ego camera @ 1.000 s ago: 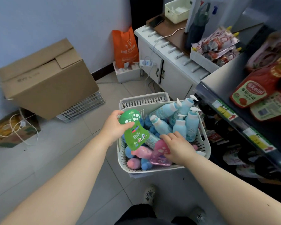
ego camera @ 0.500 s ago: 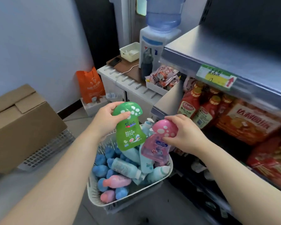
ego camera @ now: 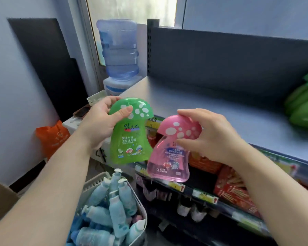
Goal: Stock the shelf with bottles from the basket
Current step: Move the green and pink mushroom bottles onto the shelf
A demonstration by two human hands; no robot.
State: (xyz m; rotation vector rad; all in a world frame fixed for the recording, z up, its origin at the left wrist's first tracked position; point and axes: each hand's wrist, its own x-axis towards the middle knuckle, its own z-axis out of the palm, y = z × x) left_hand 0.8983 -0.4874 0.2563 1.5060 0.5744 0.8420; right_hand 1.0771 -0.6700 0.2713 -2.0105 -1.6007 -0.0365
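My left hand (ego camera: 100,121) grips a green mushroom-shaped bottle (ego camera: 130,139) by its spotted cap. My right hand (ego camera: 212,135) holds a pink mushroom-shaped bottle (ego camera: 169,157) by its cap, hanging upright. Both bottles are in the air in front of the grey top shelf (ego camera: 203,110), near its front left edge. Below them stands the white basket (ego camera: 96,180), filled with several pale blue pump bottles (ego camera: 114,206).
Green packages (ego camera: 304,105) lie at the right end of the top shelf. Lower shelves hold red snack boxes (ego camera: 233,189) and dark bottles. A water dispenser (ego camera: 119,55) stands behind the shelf's left end. An orange bag (ego camera: 52,137) sits on the floor at left.
Both hands have lifted the green and pink bottles from the basket up to the level of the top shelf. My view has risen from the floor to the shelf.
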